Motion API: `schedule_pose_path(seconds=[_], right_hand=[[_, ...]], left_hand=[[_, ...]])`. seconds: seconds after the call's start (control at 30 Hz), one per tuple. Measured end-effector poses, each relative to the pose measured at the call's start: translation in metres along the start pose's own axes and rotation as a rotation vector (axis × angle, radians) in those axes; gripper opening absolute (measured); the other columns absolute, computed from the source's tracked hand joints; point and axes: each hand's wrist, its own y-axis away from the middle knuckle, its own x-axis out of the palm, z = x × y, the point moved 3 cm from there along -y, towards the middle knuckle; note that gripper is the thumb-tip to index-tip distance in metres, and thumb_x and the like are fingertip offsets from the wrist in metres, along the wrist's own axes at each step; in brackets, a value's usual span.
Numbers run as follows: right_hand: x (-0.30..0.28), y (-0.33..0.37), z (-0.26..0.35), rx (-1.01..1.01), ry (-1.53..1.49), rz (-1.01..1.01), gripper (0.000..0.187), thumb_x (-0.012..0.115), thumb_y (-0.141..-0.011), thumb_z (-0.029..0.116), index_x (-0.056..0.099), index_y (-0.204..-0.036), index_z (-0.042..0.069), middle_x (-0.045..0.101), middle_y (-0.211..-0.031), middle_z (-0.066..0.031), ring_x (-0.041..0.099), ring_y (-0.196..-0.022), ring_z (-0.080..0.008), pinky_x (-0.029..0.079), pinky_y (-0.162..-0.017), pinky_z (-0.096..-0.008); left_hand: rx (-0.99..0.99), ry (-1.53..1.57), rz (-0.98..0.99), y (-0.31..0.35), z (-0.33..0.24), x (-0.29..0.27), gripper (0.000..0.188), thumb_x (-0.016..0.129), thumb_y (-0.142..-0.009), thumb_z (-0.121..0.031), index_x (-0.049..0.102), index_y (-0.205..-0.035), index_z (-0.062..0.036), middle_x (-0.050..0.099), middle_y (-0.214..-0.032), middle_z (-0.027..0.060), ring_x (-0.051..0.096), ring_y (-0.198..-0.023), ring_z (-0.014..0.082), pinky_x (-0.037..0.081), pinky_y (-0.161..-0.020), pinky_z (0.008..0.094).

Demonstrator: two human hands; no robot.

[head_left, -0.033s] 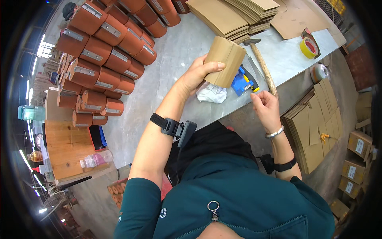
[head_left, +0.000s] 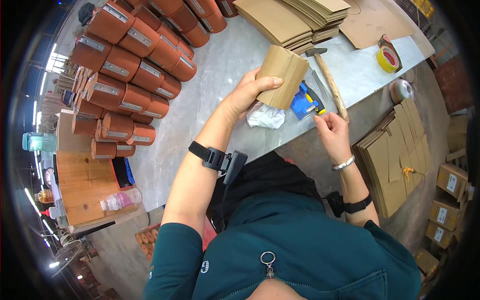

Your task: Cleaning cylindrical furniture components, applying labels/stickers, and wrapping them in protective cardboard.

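My left hand [head_left: 250, 90] is closed around a cardboard-wrapped cylinder [head_left: 284, 75], thumb across its near side. The brown wrap has a lengthwise seam, and whatever lies inside is hidden. My right hand [head_left: 334, 131] hangs at the table's front edge, fingers curled and thumb against the index finger; anything pinched there is too small to make out. Between the hands lie a blue plastic tool [head_left: 303, 106] and a black-and-yellow handle [head_left: 316, 101]. Beside them rests a wooden-handled hammer [head_left: 330, 80]. Crumpled white material [head_left: 266, 117] sits below the cylinder.
Reddish-brown cylinders with metal strips [head_left: 145, 70] are stacked at the left. Flat cardboard sheets [head_left: 280, 25] lie at the back; more cardboard [head_left: 395, 160] stands at the right. Yellow tape [head_left: 388, 60] is on the table's right part. A plastic bottle [head_left: 121, 199] lies lower left.
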Motion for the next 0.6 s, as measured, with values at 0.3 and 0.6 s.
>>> schedule_pose_path(seconds=[0.3,0.6], right_hand=[[0.001,0.010,0.028,-0.291,0.227,-0.004,0.020,0.068,-0.091,0.009,0.058,-0.075,0.000,0.049,-0.057,0.0011,0.043,-0.052,-0.0054,0.036,-0.048,-0.0257],[0.034,0.014,0.133,-0.633,0.138,0.322,0.013,0.065,-0.093,0.007,0.059,-0.083,0.000,0.049,-0.061,0.0043,0.042,-0.056,-0.0025,0.034,-0.050,-0.0212]], left_hand=[[0.049,-0.050,0.003,0.006,0.008,0.007,0.069,0.073,-0.082,-0.027,0.045,-0.136,0.0047,0.062,-0.120,0.0164,0.064,-0.107,0.0217,0.053,-0.093,0.0346],[0.180,-0.133,-0.161,0.040,0.011,0.008,0.077,0.082,-0.073,-0.025,0.046,-0.133,0.0064,0.062,-0.117,0.0148,0.063,-0.105,0.0198,0.052,-0.091,0.0337]])
